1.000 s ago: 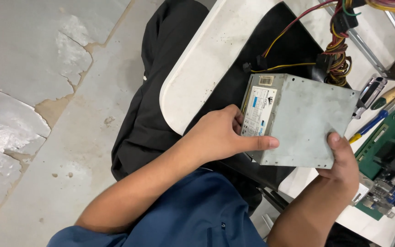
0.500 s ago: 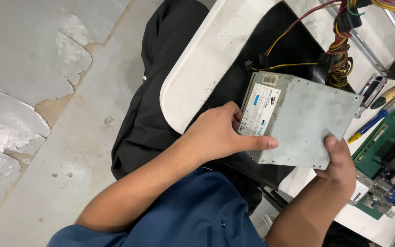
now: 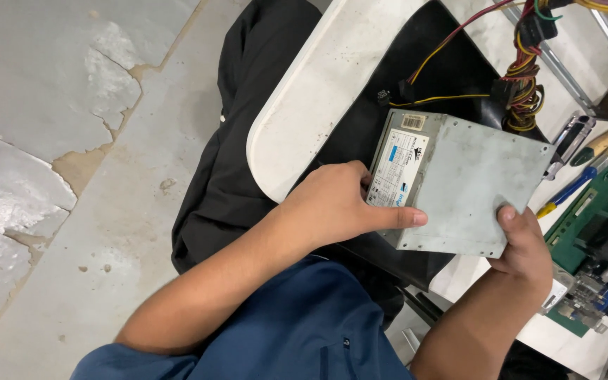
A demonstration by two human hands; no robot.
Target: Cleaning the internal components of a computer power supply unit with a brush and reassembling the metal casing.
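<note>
Grey rectangular metal power supply box (image 3: 462, 186) over white tabletop (image 3: 318, 91), left hand (image 3: 336, 204) clamped on its labelled end, right hand (image 3: 526, 243) gripping its near corner, coloured wire bundle (image 3: 522, 77) trailing behind

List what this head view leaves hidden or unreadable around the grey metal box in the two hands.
- Underside of the grey metal box: faces away from the head camera.
- Left hand fingertips: tucked behind the box's labelled side.
- Right hand fingers: under the box; only the thumb shows.
- Wire bundle: cut off by the top edge.
- Green circuit board: cut off at the right edge.
</note>
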